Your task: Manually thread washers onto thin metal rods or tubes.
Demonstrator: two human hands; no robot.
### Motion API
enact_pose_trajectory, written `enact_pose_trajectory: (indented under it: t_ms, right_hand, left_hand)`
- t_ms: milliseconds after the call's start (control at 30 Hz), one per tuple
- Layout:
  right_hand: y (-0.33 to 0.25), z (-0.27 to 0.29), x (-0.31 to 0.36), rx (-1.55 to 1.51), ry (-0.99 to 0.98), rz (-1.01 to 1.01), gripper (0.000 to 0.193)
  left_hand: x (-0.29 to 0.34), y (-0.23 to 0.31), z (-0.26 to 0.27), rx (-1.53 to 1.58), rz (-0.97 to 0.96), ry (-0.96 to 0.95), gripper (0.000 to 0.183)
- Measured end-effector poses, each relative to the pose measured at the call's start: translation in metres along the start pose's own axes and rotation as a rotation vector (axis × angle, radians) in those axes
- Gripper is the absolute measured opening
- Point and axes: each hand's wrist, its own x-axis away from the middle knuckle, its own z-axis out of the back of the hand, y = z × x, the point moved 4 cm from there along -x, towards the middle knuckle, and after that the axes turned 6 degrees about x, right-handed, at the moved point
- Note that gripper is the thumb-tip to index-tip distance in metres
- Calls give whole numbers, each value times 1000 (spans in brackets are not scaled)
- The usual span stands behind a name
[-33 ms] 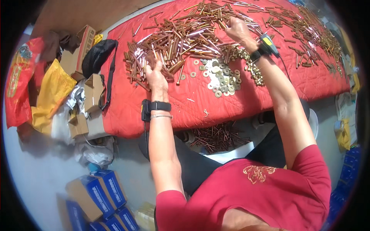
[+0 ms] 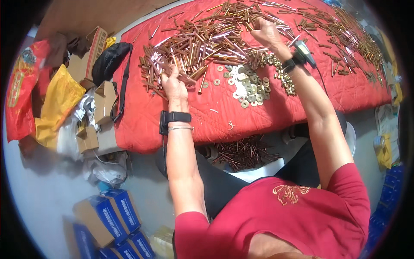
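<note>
A large pile of copper-coloured metal rods (image 2: 211, 36), like long bolts, lies on a red quilted cover (image 2: 168, 136). At the pile's near left edge, my left hand (image 2: 175, 87) is closed around some rods; blur hides how many. My right hand (image 2: 267, 34) is at the pile's right side with its fingers curled together, and whatever they hold is hidden. Between and below the hands lies a heap of flat round washers (image 2: 250, 86). A band of small brass-coloured nuts (image 2: 282, 77) runs beside them, under my right forearm.
More rods (image 2: 332, 32) are scattered at the far right. Left of the cover are a black pouch (image 2: 110, 64), an open cardboard box (image 2: 103, 103) and a yellow bag (image 2: 58, 110). Blue-and-brown boxes (image 2: 114, 216) stand low at left. Dark rods (image 2: 246, 153) lie below the cover's front edge.
My right hand has shifted very slightly up, and its wrist has turned a little. My left hand has moved barely at all among the rods.
</note>
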Motion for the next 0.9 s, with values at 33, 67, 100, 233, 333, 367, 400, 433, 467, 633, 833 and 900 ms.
enact_pose_trajectory:
  t_ms: [33,67,100,233,333,367,400,433,467,633,833,900]
  right_hand:
    - [-21,7,13,-141,-42,-45,19]
    - [-34,12,24,-276,-82,-95,21]
    - [-30,4,35,-515,-214,-140,17]
    - [-64,-25,102,-1159,-439,-255,13]
    - [-76,-46,140,-1224,-557,-417,18]
    - [-72,-44,146,-1077,-570,-405,21]
    - [-75,-38,148,-931,-585,-391,24]
    - [-81,-28,147,-930,-592,-389,24]
    - [-87,-19,146,-643,-675,-349,23]
    - [-92,-23,147,-143,-551,194,21]
    - [-107,-36,130,-106,-433,294,18]
    - [-112,-44,125,-27,-469,315,17]
  left_hand:
    - [-2,3,7,139,45,29,11]
    - [-1,5,11,280,93,53,9]
    - [4,2,5,395,251,150,10]
    - [17,5,14,402,305,223,14]
    - [23,4,15,342,226,132,18]
    - [23,5,16,341,186,106,19]
    - [24,7,18,339,145,84,21]
    - [35,14,13,382,168,175,21]
    - [35,13,20,385,165,182,21]
    - [37,21,26,283,-40,122,25]
    - [40,44,36,148,-157,90,29]
    - [43,41,33,289,-91,159,25]
